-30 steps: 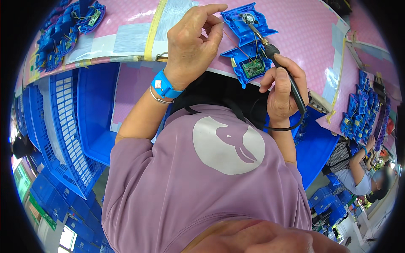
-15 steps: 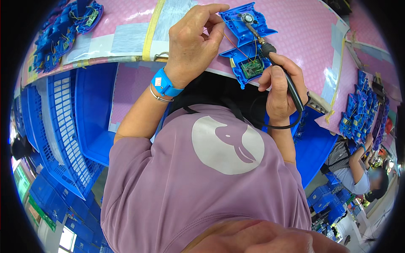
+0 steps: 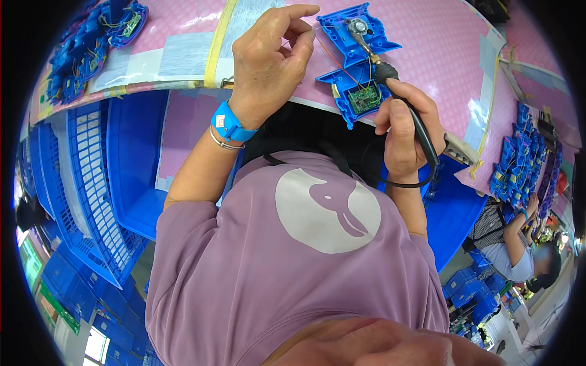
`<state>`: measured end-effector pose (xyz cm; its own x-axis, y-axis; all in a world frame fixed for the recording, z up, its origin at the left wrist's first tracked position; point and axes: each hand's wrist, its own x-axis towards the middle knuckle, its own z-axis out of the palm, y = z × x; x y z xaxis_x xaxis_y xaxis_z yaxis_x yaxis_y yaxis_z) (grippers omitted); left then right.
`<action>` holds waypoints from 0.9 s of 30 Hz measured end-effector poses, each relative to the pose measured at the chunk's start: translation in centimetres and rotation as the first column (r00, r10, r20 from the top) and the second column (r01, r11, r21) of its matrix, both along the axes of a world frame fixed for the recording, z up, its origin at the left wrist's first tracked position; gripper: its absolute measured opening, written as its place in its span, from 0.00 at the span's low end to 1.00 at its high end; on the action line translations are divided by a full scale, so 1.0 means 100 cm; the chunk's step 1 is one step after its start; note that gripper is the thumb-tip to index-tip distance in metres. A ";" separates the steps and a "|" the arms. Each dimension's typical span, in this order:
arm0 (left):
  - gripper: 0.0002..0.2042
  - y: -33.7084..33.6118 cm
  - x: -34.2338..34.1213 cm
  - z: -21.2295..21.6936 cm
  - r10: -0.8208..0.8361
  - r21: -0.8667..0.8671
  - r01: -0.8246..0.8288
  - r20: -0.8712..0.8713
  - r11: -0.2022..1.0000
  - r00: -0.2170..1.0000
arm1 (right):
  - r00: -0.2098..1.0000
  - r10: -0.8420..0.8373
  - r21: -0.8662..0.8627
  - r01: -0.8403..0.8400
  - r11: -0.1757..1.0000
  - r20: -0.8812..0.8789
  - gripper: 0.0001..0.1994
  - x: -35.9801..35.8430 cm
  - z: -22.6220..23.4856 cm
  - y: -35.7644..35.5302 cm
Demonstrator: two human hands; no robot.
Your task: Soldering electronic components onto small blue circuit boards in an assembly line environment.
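Your right hand (image 3: 408, 127) holds a soldering iron (image 3: 386, 73) at the round metal part (image 3: 358, 27) in a blue case (image 3: 351, 53), your left hand (image 3: 270, 64) just beside that case.

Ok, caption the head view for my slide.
Right hand holds a soldering iron over an open blue casing.
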<state>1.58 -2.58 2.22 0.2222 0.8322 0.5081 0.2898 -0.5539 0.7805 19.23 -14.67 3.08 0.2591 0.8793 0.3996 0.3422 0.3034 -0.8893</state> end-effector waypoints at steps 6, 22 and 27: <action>0.18 0.000 0.001 -0.002 -0.001 -0.012 0.001 0.001 1.000 1.000 | 0.999 0.023 -0.081 -0.019 0.997 0.046 0.13 0.000 0.004 0.007; 0.18 0.003 0.005 -0.002 -0.021 -0.016 0.021 -0.010 1.000 1.000 | 0.993 0.047 -0.086 -0.038 0.996 0.105 0.12 0.001 0.004 0.009; 0.17 0.005 0.003 -0.003 -0.027 -0.113 0.031 0.032 0.993 0.999 | 0.989 0.031 -0.075 -0.020 0.997 0.144 0.11 0.000 0.004 0.010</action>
<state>1.85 -2.09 1.88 0.2333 0.8784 0.4172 0.2503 -0.4688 0.8471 19.25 -13.62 3.49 0.1803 0.9131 0.3657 0.4624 0.2495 -0.8508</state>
